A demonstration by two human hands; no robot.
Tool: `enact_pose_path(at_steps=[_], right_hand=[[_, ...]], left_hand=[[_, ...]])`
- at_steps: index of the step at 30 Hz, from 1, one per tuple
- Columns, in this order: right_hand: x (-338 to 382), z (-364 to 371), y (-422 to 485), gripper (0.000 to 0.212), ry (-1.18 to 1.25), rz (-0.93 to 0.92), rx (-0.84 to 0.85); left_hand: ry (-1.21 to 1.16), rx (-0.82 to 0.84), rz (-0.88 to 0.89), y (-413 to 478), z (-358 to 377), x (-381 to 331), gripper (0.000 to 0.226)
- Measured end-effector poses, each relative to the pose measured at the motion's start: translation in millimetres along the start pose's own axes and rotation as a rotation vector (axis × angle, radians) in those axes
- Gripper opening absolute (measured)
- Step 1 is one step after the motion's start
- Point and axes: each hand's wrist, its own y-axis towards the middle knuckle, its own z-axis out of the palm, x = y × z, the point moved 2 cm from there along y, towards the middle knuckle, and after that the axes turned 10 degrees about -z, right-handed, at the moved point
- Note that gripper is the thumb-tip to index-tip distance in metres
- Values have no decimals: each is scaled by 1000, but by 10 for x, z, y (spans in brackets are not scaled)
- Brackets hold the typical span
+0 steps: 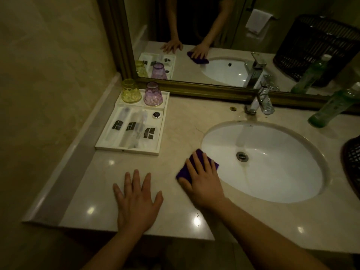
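My right hand (202,182) lies flat with straight fingers on a purple cloth (185,171), pressing it onto the beige marble counter (109,191) at the left rim of the white oval sink (272,172). Much of the cloth is hidden under the hand. My left hand (136,199) rests flat on the counter with fingers spread, to the left of the right hand, holding nothing.
A white tray (109,147) of wrapped toiletries, with a yellow glass (131,91) and a purple glass (153,94) upside down, stands at the back left. A chrome tap (260,100), a green bottle (333,108) and a dark basket (352,162) stand behind and right. A mirror (214,26) runs behind.
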Motion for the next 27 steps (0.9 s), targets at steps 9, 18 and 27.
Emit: enact_pose_path(at_steps=[9,18,27], right_hand=[[-76,61,-871,70,-88,-247,-1],[513,93,37,59,67,-5,-47],[-402,160,-1496,53,-142,-15,-60]], left_hand=[[-12,20,9,12,20,37,75],[-11,27,6,-22,-51,11,68],[-154,-30,-7,-31,-94,86,60]])
